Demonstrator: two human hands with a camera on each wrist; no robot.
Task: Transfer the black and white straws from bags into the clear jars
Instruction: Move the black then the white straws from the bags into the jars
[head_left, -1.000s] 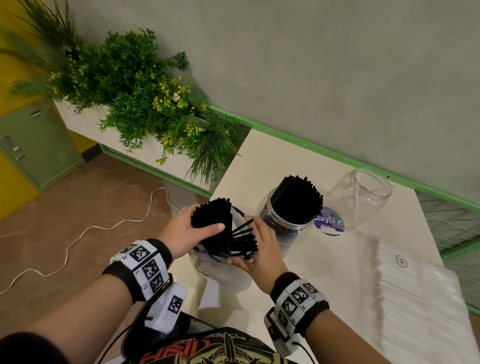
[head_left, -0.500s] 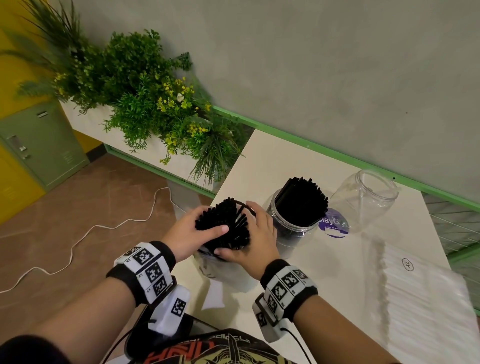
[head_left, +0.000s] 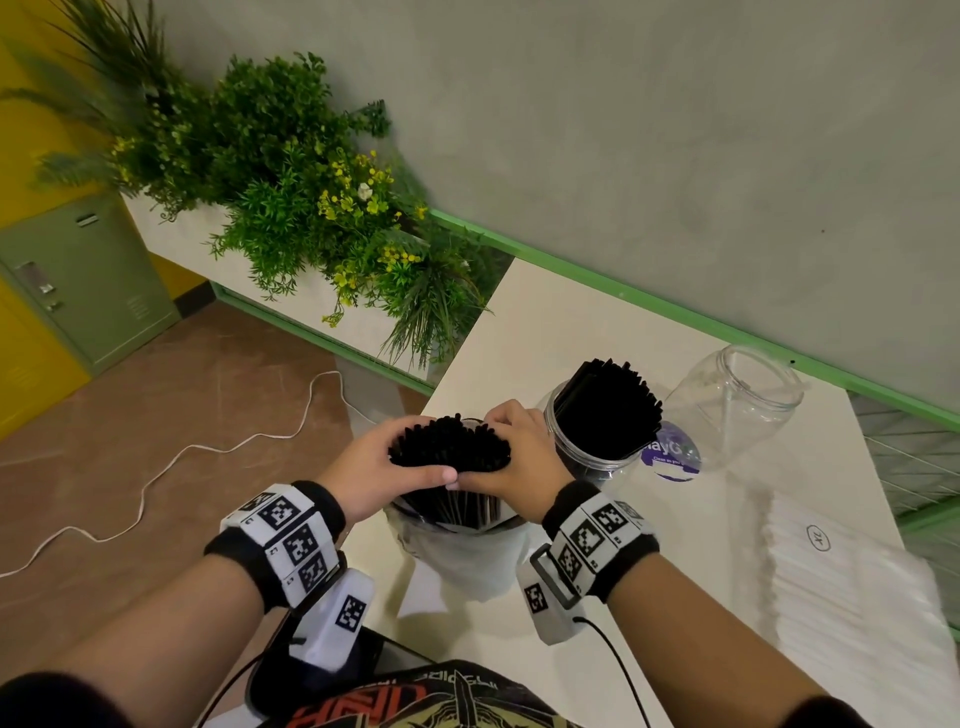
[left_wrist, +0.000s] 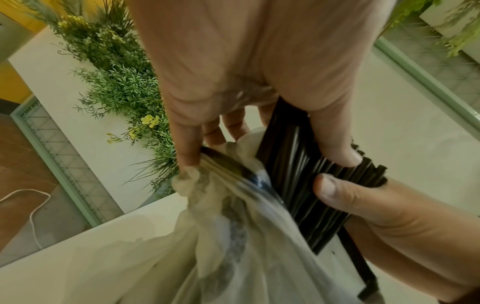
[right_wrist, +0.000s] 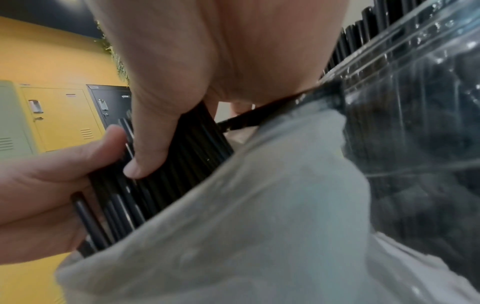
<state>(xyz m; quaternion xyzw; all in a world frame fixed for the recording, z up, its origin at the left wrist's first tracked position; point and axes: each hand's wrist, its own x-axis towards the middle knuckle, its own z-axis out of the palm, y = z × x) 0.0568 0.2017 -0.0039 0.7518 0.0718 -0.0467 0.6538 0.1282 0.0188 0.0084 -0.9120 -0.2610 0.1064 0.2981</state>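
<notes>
A thick bundle of black straws stands upright in a translucent plastic bag near the table's left front edge. My left hand grips the bundle from the left and my right hand from the right, thumbs meeting at the front. In the left wrist view my left thumb presses the straws above the crumpled bag. In the right wrist view my right thumb lies on the straws. A clear jar packed with black straws stands just right of my hands. An empty clear jar leans behind it.
A flat pack of white straws lies at the table's right front. A purple round label sits between the two jars. A planter of green foliage stands left of the table, and a white cable trails on the floor.
The straws that splayed out to the right have been gathered into the bundle. My right hand moved from those loose straws to wrap round the bundle opposite my left hand.
</notes>
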